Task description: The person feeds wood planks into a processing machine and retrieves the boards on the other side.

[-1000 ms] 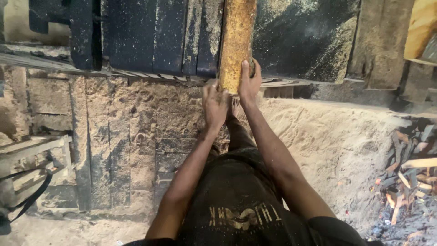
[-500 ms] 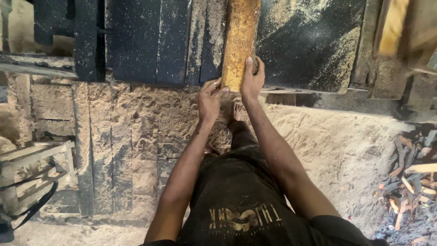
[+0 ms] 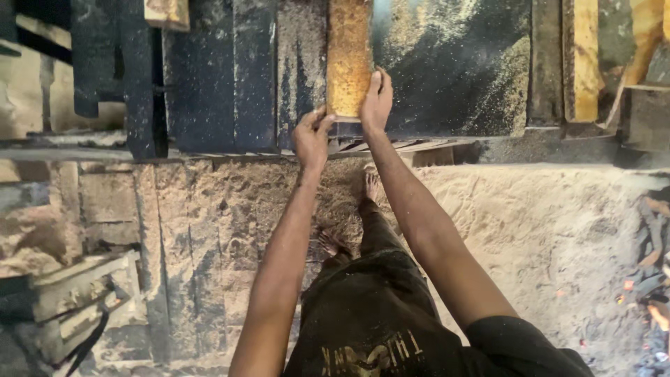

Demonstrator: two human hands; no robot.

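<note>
Left hand (image 3: 310,139): fingers gripping the near left corner of the plank (image 3: 349,59).
Right hand (image 3: 377,103): palm flat against the plank's right edge, fingers extended.
Plank: yellow-brown, lying lengthwise on the dark table (image 3: 453,77), running away from both hands.
Sawdust (image 3: 544,223): covers the floor below the hands.

Rough timber workshop, sawmill type. Evidence: dark machine surface (image 3: 453,77) dusted all over with sawdust, yellow wooden plank (image 3: 349,56) lying lengthwise on it, more yellow planks (image 3: 583,59) at the right edge. Sawdust heaped thick on the floor (image 3: 544,230); flat stone or plank slabs (image 3: 174,223) under it on the left. Offcuts and wood scraps (image 3: 649,230) piled at far right. Worn grey boards (image 3: 77,293) stacked lower left. Person stands barefoot in the dust. No finished walls or furniture visible.
</note>
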